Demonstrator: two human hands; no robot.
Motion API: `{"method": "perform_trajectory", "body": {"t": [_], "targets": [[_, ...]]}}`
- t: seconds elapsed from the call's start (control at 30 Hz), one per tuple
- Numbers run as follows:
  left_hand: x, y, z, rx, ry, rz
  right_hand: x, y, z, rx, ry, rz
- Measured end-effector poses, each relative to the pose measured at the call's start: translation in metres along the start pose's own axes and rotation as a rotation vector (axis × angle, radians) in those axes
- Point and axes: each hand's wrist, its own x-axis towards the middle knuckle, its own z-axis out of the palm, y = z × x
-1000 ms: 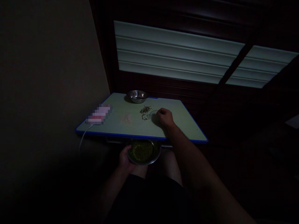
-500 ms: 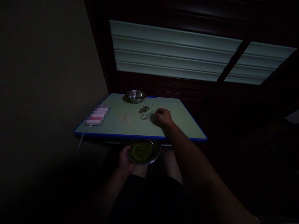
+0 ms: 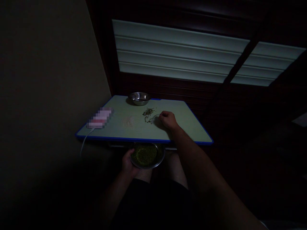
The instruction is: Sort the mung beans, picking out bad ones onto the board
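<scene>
My left hand (image 3: 128, 163) grips the left rim of a metal bowl (image 3: 161, 161), thumb over the edge, and holds it above my lap just under the table's front edge. Small green beans (image 3: 145, 155) cover its bottom. Over the table, my right hand (image 3: 168, 119) has its fingers curled closed. Right at its fingertips is a clear, round-rimmed object (image 3: 154, 118), whose exact kind is too dim to tell. What the fingers pinch is hidden. Just left of it lies a loose scatter of small brown beans or seeds (image 3: 148, 112).
A second metal bowl (image 3: 139, 99) stands at the back of the pale, blue-edged table (image 3: 115, 108). A pale patch of small bits (image 3: 129, 122) lies mid-table. At the left is a blurred-out pink phone-like item (image 3: 99, 118) with a white cable (image 3: 83, 142). A wall borders the left side.
Almost nothing differs. Both hands keep their places and the beans lie as before; the view has shifted very slightly.
</scene>
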Motion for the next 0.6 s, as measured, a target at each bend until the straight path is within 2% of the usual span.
{"method": "perform_trajectory", "body": {"t": [0.3, 0.6], "targets": [[0.0031, -0.0013, -0.0022, -0.005, 0.013, 0.015, -0.0006, 0.0019, 0.001, 0.077, -0.066, 0.005], [0.002, -0.0009, -0.0025, -0.006, -0.011, 0.005, 0.0012, 0.0045, 0.0007, -0.068, 0.027, 0.004]]}}
